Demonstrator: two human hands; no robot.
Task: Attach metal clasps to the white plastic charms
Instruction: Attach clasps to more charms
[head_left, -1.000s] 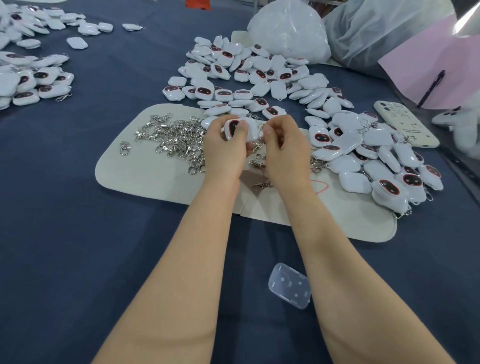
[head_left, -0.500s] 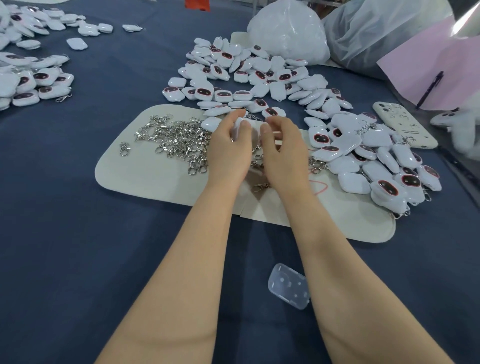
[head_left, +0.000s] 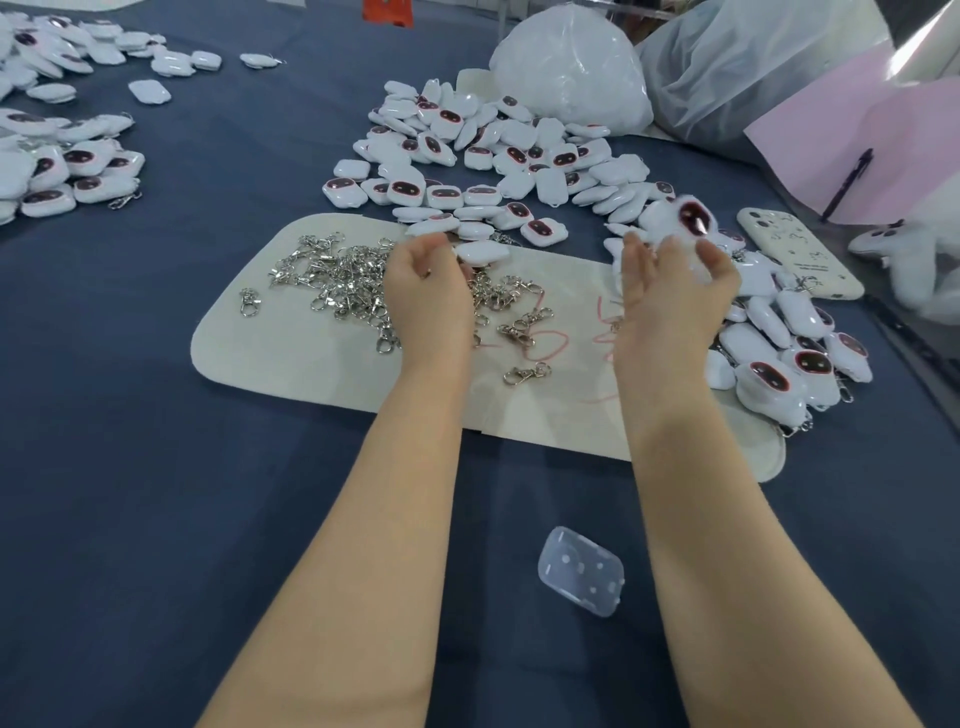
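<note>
We are holding our left hand (head_left: 426, 296) over the heap of silver metal clasps (head_left: 343, 275) on the cream felt mat (head_left: 244, 353). Its fingers are curling inward beside a white rounded plastic charm (head_left: 483, 253) at the mat's far edge; whether they are pinching anything we cannot tell. Our right hand (head_left: 670, 301) is hanging with fingers spread and straight, gripping nothing. A blurred white charm with a dark red-rimmed face (head_left: 688, 218) is showing just beyond its fingertips, above the right-hand pile of charms (head_left: 779, 358). More white charms (head_left: 493, 150) are lying heaped on the dark blue cloth (head_left: 156, 467) behind the mat. A clear plastic lid (head_left: 582, 577) is lying between our forearms.
</note>
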